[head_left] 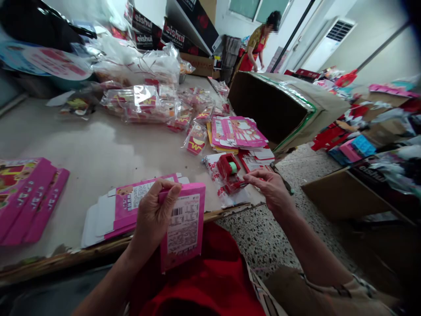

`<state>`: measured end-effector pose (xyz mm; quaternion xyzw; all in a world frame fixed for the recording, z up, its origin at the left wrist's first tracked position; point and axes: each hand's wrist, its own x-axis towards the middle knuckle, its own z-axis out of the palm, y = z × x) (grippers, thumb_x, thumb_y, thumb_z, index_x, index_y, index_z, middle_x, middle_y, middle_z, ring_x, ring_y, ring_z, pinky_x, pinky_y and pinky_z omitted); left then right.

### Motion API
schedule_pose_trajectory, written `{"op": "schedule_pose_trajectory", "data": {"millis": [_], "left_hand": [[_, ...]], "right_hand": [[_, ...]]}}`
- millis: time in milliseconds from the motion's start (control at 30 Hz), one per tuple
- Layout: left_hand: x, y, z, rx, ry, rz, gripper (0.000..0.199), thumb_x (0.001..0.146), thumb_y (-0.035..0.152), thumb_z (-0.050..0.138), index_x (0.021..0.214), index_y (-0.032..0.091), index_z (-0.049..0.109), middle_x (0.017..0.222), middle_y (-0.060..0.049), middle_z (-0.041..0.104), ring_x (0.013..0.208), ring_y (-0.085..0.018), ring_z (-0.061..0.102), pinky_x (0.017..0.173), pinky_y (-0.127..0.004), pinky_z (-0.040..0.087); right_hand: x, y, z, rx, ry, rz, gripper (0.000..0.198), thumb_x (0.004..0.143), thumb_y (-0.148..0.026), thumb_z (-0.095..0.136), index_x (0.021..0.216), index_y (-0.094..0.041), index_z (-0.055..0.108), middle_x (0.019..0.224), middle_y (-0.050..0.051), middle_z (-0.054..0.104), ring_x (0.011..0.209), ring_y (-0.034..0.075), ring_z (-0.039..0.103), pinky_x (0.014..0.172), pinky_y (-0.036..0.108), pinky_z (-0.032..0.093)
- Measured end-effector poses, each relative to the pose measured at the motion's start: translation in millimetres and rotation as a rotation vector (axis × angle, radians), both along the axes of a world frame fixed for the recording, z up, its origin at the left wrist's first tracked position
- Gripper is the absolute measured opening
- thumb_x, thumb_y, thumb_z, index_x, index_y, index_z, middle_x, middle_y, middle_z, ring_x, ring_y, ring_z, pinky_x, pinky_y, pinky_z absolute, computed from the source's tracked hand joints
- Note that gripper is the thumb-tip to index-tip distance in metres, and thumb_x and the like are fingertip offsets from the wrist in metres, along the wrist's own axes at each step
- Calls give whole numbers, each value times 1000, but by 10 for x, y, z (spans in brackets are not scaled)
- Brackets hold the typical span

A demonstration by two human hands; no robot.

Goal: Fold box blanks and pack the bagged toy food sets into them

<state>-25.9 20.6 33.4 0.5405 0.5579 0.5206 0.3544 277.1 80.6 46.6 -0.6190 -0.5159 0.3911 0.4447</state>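
My left hand (157, 208) is closed around the top edge of a pink box (184, 228), its thumb over the printed panel with a barcode. The box is held upright above my lap, just off the table's front edge. My right hand (268, 186) reaches to the front end of a red tape dispenser (229, 169) with a pale green roll. Its thumb and fingertips are pinched together there; any strip of tape between them is too thin to make out. Beside my left hand lies a stack of flat pink-and-white cartons (123, 208).
Pink boxes (29, 202) lie at the left. Clear packets (141, 103) are heaped toward the back, near more flat pink cartons (238, 131). A large open cardboard box (296, 103) stands at the right. Another person (255, 44) works in the background.
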Motion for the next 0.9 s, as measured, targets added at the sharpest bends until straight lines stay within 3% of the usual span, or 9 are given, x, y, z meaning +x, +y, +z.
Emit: {"op": "schedule_pose_trajectory", "data": {"millis": [100,233,400,500,567,667,800,900], "left_hand": [[27,-1,67,41,115,-59,24,99,44,60,90,21,62,67,5,57,55,-10,46,52,-20,36],[145,-4,119,22,188,-185,25,100,44,57,90,21,62,64,6,51,55,-10,43,53,-21,36],[313,115,126,-19,261,-315,31,99,49,56,91,20,62,66,5,55,58,-11,47,55,-22,37],[395,286,98,-85,282,-406,37,98,54,55,88,19,62,62,5,53,55,-11,46,53,-22,35],[448,398,70,-134,253,-489,41,97,57,54,86,18,63,62,4,54,55,-11,47,52,-21,35],[535,490,41,-246,150,-614,49,97,63,49,90,18,69,63,1,58,53,-13,51,48,-21,37],[604,473,51,-319,63,-662,55,96,66,48,90,17,73,64,-2,62,54,-14,55,46,-21,40],[566,438,48,-288,60,-727,54,96,66,49,88,17,73,66,-2,64,56,-13,56,50,-22,42]], "right_hand": [[29,-255,-39,-80,136,-39,29,68,-47,89,70,-21,76,74,2,70,70,17,59,70,31,46],[38,-437,-261,-246,330,-101,40,56,-50,94,69,-20,73,70,2,71,64,15,59,66,29,46],[81,-298,-597,-149,104,-50,49,64,-67,80,70,-20,66,66,3,68,60,17,57,61,31,44],[245,-265,-610,-84,-19,-74,46,64,-63,81,65,-20,66,63,3,66,63,18,54,62,31,41],[368,-299,-460,-66,-87,-25,40,69,-57,81,65,-20,67,63,3,65,62,17,51,60,31,38],[413,-329,-28,-29,-199,328,30,84,-47,73,74,-19,72,68,2,67,63,16,53,61,29,38],[99,-156,565,-2,-391,868,19,91,-34,67,82,-20,76,72,0,67,65,13,55,60,27,37],[-245,21,789,31,-619,1047,13,88,-21,69,77,-20,76,66,-2,66,62,12,54,59,26,36]]}}
